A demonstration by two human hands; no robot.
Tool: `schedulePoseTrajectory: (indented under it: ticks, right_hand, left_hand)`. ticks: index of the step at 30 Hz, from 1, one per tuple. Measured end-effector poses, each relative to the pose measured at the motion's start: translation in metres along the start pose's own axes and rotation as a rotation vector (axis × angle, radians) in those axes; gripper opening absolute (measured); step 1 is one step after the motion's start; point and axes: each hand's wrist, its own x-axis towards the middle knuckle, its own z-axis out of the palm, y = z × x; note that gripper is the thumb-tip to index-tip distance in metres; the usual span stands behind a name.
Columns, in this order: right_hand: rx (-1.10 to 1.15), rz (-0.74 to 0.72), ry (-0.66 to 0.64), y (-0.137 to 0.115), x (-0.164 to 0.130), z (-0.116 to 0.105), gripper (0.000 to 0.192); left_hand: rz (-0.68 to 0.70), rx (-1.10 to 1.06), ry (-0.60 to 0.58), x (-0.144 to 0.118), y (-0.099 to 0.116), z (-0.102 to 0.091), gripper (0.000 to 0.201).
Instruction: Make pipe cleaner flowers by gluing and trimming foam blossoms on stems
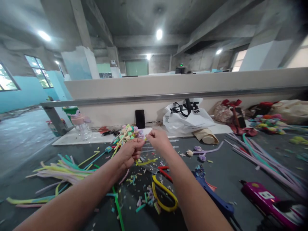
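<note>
My left hand and my right hand meet above the middle of the dark table, both closed in a pinch. Between their fingertips shows a small bit of yellow pipe cleaner; most of it is hidden by the fingers. Just below the hands lies a yellow fuzzy strip. Behind my left hand rests a bunch of pipe-cleaner flowers in yellow, green and lilac. Scissors with yellow handles lie under my right forearm, near a red-handled tool.
Loose pipe cleaners spread on the left, more on the right. Offcuts litter the front. A blue tool and magenta tool lie right. A phone, white bag and clear bottle stand along the back.
</note>
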Motion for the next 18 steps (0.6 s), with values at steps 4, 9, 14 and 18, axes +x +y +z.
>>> schedulePoseTrajectory:
  ticks: [4,9,14,18]
  right_hand:
    - [0.078,-0.031,-0.024,-0.003,-0.001,-0.012,0.019]
    - [0.124,-0.038,0.008,-0.007,-0.003,-0.016,0.021]
    - [0.156,-0.041,-0.001,-0.018,-0.008,-0.004,0.019]
    - [0.171,-0.028,-0.005,-0.032,-0.017,0.01,0.017]
  left_hand:
    - [-0.067,-0.059,-0.025,-0.026,0.005,0.001,0.02]
    - [-0.116,-0.131,0.0,-0.071,-0.005,-0.002,0.016]
    - [-0.176,-0.205,0.016,-0.099,-0.032,-0.011,0.015]
    - [-0.21,-0.202,0.007,-0.115,-0.046,-0.019,0.019]
